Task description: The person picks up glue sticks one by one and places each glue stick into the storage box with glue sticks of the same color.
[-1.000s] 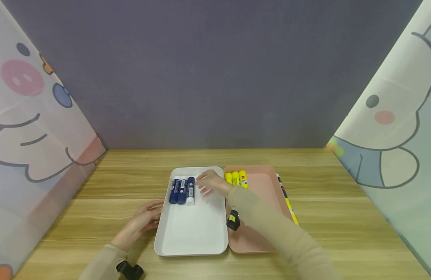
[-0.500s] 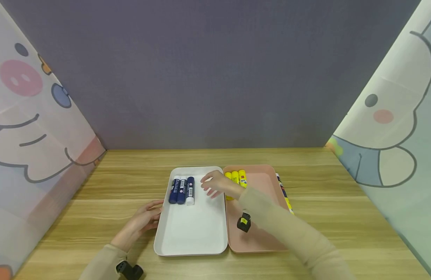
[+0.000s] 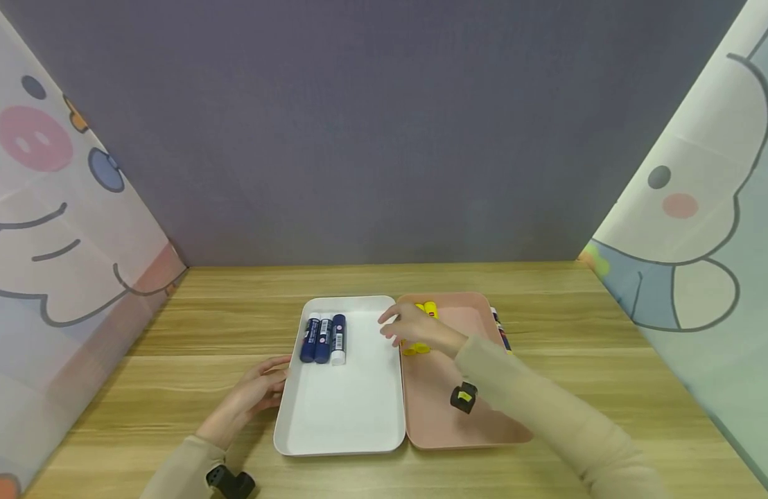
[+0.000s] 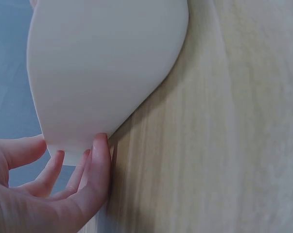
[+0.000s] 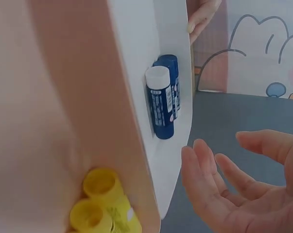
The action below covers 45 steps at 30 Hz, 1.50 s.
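My left hand (image 3: 254, 395) rests its fingertips against the left side of a white tray (image 3: 340, 423); the left wrist view shows the fingers (image 4: 100, 170) along the tray's outer wall. Three dark blue glue sticks (image 3: 324, 339) lie side by side in its far left part, the rightmost with its white end toward me. My right hand (image 3: 415, 326) hovers where the white tray and the pink tray (image 3: 446, 423) meet, fingers loosely bent with nothing between them. Under it, partly hidden, lie yellow glue sticks (image 3: 421, 346) in the pink tray, also in the right wrist view (image 5: 102, 194).
Just beyond the pink tray's right side, more sticks, one dark blue (image 3: 500, 329), lie on the wooden table (image 3: 608, 388), mostly hidden by the right sleeve. A dark grey panel (image 3: 384, 138) stands behind the table, with cartoon-printed cloths (image 3: 690, 277) at both sides.
My right hand has moved rightward, away from the blue glue sticks and over the edge of the pink tray. The left hand and the blue sticks have stayed in place.
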Each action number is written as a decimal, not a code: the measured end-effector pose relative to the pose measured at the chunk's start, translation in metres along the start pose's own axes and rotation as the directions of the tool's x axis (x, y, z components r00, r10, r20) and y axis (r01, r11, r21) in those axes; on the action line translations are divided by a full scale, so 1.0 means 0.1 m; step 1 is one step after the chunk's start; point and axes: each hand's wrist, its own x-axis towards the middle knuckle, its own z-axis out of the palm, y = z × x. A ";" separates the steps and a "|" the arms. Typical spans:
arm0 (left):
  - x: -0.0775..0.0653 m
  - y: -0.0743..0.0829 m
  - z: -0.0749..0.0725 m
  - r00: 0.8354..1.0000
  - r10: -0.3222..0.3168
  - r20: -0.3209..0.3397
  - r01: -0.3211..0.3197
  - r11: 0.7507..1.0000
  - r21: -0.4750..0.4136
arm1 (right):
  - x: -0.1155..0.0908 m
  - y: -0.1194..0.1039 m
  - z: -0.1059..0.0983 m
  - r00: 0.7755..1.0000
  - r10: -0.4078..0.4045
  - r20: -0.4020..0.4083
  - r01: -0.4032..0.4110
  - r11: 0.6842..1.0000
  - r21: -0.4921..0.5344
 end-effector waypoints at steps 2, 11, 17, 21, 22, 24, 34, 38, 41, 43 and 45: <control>0.00 0.00 0.00 1.000 -0.003 -0.008 0.003 1.000 0.002 | -0.05 0.02 -0.05 1.000 -0.003 -0.012 0.002 1.000 -0.018; 0.00 0.01 0.02 0.999 -0.019 -0.035 0.020 1.000 0.024 | -0.23 0.17 -0.26 0.998 -0.032 -0.050 0.027 0.995 -0.098; 0.00 0.01 0.02 1.000 -0.012 -0.025 0.013 1.000 0.021 | -0.36 0.30 -0.38 0.992 -0.090 -0.094 0.073 0.982 -0.173; 0.00 0.02 0.03 1.000 -0.006 -0.014 0.006 1.000 0.017 | -0.46 0.37 -0.49 0.985 -0.133 -0.108 0.114 0.979 -0.170; -0.01 0.03 0.03 1.000 -0.006 -0.013 0.006 1.000 0.016 | -0.48 0.39 -0.53 0.984 -0.147 -0.102 0.129 0.978 -0.165; -0.01 0.03 0.03 1.000 -0.005 -0.012 0.005 1.000 0.014 | -0.52 0.43 -0.59 0.983 -0.158 -0.095 0.143 0.979 -0.142; -0.01 0.03 0.02 1.000 -0.005 -0.017 0.005 1.000 0.020 | -0.74 0.60 -0.87 0.984 -0.130 -0.123 0.113 0.984 -0.138; -0.01 0.04 0.02 1.000 -0.004 -0.020 0.004 1.000 0.022 | -0.81 0.67 -0.95 0.981 -0.131 -0.140 0.113 0.985 -0.130; -0.01 0.04 0.02 1.000 -0.005 -0.021 0.006 1.000 0.018 | -0.86 0.73 -1.00 0.978 -0.155 -0.142 0.134 0.980 -0.144; -0.01 0.03 0.02 1.000 -0.006 -0.017 0.007 1.000 0.013 | -0.89 0.79 -1.03 0.976 -0.166 -0.143 0.144 0.978 -0.152; -0.01 0.03 0.02 1.000 -0.007 -0.014 0.007 1.000 0.009 | -0.91 0.84 -1.06 0.975 -0.166 -0.147 0.143 0.977 -0.158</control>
